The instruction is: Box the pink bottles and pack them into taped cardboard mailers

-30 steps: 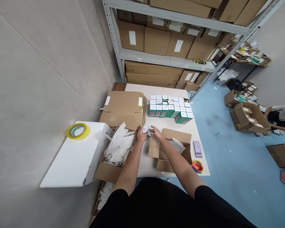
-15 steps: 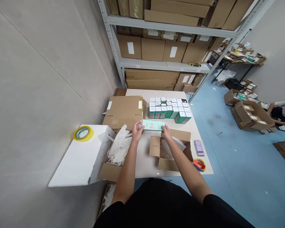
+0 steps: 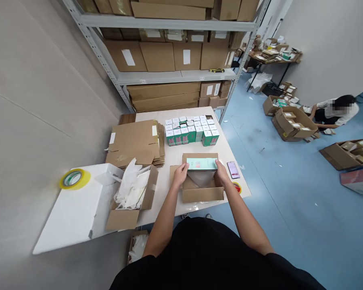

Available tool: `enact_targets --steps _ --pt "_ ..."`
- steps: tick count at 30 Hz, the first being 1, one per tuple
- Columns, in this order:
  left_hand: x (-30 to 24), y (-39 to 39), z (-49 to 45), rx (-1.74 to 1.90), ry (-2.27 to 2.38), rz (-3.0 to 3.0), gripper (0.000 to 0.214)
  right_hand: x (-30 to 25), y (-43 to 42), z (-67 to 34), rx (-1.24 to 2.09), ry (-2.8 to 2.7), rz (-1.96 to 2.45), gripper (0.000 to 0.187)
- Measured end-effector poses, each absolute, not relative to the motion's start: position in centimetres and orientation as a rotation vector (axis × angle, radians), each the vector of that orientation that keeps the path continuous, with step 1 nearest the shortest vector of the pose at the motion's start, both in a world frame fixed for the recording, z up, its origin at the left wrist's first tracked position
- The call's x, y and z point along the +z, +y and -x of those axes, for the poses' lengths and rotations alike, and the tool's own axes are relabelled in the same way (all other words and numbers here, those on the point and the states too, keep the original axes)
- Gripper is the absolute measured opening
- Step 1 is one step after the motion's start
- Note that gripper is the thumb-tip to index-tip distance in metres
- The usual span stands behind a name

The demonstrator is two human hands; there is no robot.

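Both hands hold a long pale green carton point(image 3: 201, 164) level above an open cardboard box point(image 3: 202, 195) on the white table point(image 3: 172, 158). My left hand point(image 3: 181, 175) grips the carton's left end and my right hand point(image 3: 222, 172) its right end, fingers closed on it. A clear plastic liner shows inside the box under the carton. Behind it stands a block of several small green-and-white boxes point(image 3: 191, 131).
Flattened cardboard point(image 3: 136, 143) is stacked at the table's left. An open box of white bags point(image 3: 132, 192), a white foam slab point(image 3: 75, 211) with a yellow tape roll point(image 3: 74, 179), a phone point(image 3: 233, 169) and shelves of cartons point(image 3: 169, 56) surround. A person point(image 3: 335, 109) crouches among boxes at far right.
The small folded green piece between my hands a second ago is now a long carton. It has come toward me, from beyond the open box to over it. The view swung right.
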State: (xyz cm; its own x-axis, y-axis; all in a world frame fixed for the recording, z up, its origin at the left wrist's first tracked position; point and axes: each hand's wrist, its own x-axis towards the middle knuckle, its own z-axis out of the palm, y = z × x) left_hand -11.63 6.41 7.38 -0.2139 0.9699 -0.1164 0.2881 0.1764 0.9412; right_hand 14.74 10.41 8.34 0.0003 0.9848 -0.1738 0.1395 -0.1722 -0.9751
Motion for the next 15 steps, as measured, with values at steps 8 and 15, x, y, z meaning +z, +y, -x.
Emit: enact_targets --steps 8,15 --pt "5.4 4.0 10.1 0.896 1.850 -1.414 0.057 9.3 9.6 -17.1 1.325 -1.243 1.454 0.070" --pt "1.0 0.1 8.9 0.235 1.987 -1.617 0.088 8.8 8.0 -19.3 1.412 -1.287 1.392 0.068"
